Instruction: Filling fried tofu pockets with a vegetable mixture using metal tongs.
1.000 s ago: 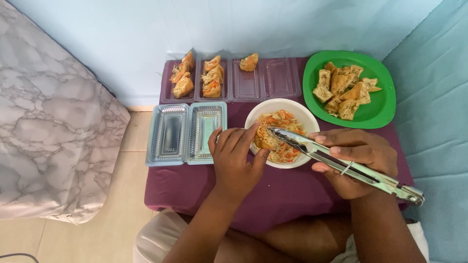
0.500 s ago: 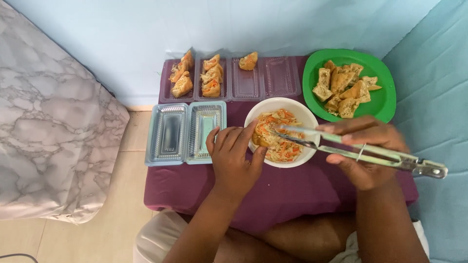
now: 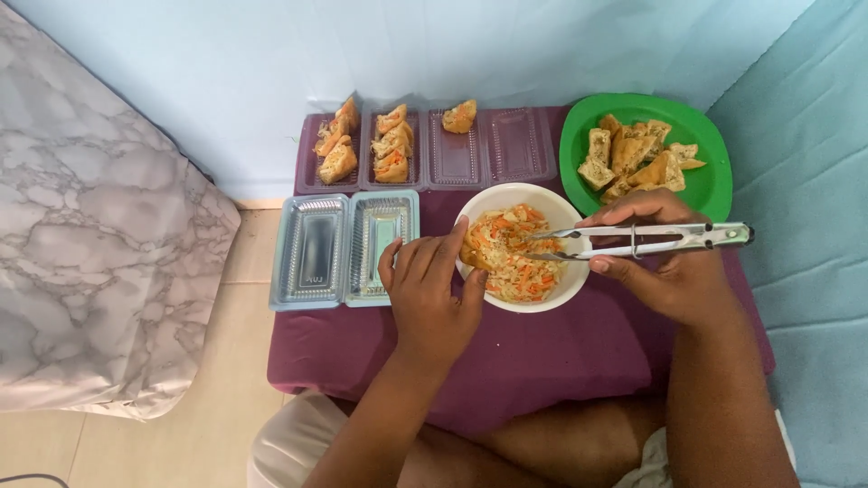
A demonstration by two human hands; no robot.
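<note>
tongs (image 3: 633, 240) levelled since, tips over bowl (image 3: 579, 280)

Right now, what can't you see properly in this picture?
Head view, the only one:
- What the left hand holds at the white bowl rim: its own fingers cover most of it.
- Whether the tongs in the right hand grip any shredded salad: the tips are too small to tell.
- The near edge of the purple table: both forearms cross it.
- The filling in the stuffed pieces: too small.
</note>
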